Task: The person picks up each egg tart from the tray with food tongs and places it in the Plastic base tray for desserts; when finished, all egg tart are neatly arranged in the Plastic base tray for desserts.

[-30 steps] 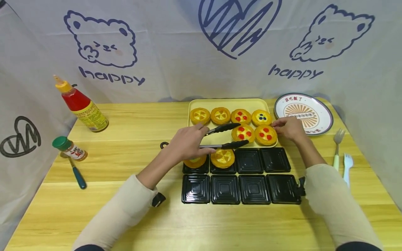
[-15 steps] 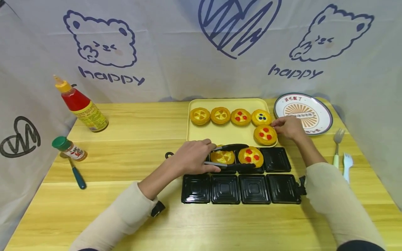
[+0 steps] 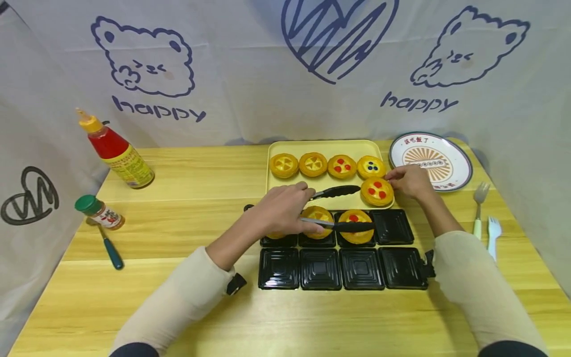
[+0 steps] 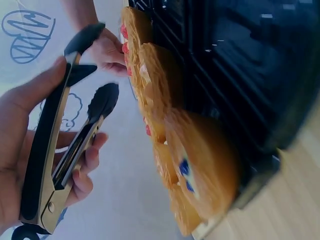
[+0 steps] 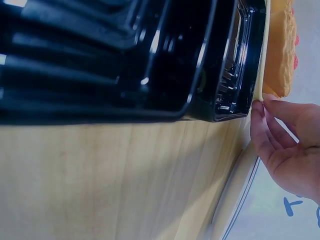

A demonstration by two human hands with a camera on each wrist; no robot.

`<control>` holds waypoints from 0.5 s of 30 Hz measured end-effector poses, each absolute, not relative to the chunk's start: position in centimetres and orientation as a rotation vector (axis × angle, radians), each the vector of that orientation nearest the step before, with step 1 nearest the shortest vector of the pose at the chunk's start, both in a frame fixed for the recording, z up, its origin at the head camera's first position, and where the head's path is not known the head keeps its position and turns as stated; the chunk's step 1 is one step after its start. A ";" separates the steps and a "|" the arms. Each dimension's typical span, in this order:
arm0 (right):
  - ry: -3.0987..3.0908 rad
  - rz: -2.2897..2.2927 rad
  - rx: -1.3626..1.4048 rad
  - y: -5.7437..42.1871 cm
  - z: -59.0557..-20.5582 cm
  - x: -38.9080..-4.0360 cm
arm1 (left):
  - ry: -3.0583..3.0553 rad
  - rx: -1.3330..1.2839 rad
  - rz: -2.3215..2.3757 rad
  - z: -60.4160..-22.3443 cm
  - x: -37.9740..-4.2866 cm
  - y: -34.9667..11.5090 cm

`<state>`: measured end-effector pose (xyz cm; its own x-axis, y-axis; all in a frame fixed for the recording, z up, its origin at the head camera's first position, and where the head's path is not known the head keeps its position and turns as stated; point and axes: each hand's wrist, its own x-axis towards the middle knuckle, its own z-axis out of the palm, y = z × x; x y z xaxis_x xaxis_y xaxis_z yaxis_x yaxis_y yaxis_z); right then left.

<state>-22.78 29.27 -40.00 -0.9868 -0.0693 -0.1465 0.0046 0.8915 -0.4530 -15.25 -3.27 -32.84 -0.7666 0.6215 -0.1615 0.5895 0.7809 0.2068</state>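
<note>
My left hand (image 3: 283, 208) grips black-and-steel tongs (image 4: 45, 145), whose arms are spread with nothing between their tips. In the head view the lower tip crosses over a red-topped tart (image 3: 357, 238) in the black tray's third back compartment. Left of it sits a tart with orange wedges (image 3: 317, 214); the blueberry-topped tart (image 4: 210, 165) beyond is mostly hidden by my hand. My right hand (image 3: 412, 182) pinches the right rim of the yellow tray (image 3: 325, 142), beside another red-topped tart (image 3: 376, 192).
Several tarts line the yellow tray's back. The black tray (image 3: 318, 267) has bare compartments in front. A plate (image 3: 446, 163), a metal fork (image 3: 480, 198) and a pale blue fork (image 3: 493, 233) lie right. A sauce bottle (image 3: 120, 153) and a spice jar (image 3: 100, 211) stand left.
The tongs carried a red-topped tart from the yellow tray to the black tray's third back compartment, then spread and rose off it. My right hand stayed at the tray rim.
</note>
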 end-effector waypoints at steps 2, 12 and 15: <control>2.894 -0.698 -0.051 29.4 -39.9 -22.8 | 2.775 0.924 0.209 -32.8 -16.0 -2.1; 2.866 -0.750 -0.017 29.2 -39.8 -22.6 | 2.811 0.839 0.101 -34.3 -18.0 2.2; 2.876 -0.746 -0.023 29.2 -39.8 -22.6 | 2.813 0.821 0.092 -34.6 -18.1 2.9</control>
